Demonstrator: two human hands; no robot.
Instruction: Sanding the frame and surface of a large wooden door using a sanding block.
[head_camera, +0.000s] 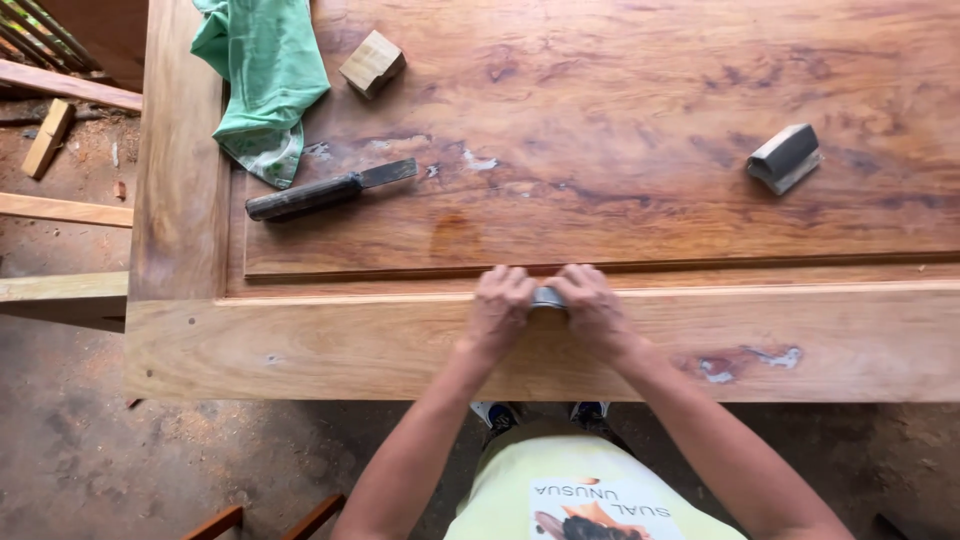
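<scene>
A large wooden door panel (620, 120) lies flat with a pale frame rail (350, 340) along its near edge. My left hand (497, 308) and my right hand (592, 306) press together on a small grey piece of sandpaper (548, 297), held against the groove where the rail meets the reddish panel. Both hands grip it, fingers curled down.
A dark-handled chisel (325, 191) lies on the panel at left, beside a green cloth (265, 80). A small wooden block (372, 63) sits at the back. A sandpaper-wrapped block (784, 157) rests at right. Loose planks (60, 210) and a dusty floor (90, 450) lie to the left.
</scene>
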